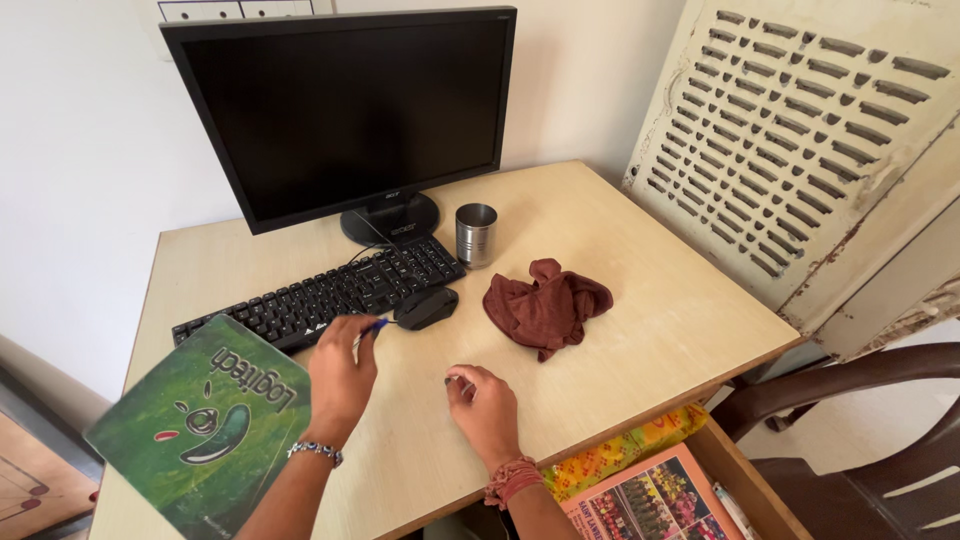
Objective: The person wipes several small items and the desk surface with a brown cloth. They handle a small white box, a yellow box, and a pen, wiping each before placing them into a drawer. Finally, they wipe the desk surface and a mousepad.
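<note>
Pale wood makes up the worktop (640,300), pushed against a white wall beside an old louvred panel (800,130). Largest on it is the dark monitor (345,110), set at the back so the black keyboard (320,290) sits within reach in front. A green mouse pad (200,420) overhangs the near-left edge, tilted, not under the black mouse (426,307). A crumpled maroon cloth (545,308) lies just right of the mouse, a steel cup (476,234) behind it. The left hand (340,380) pinches a blue-tipped pen (368,329), its tip near the mouse. The right hand (482,405) rests curled on the wood, fingers closed around something small I cannot identify.
</note>
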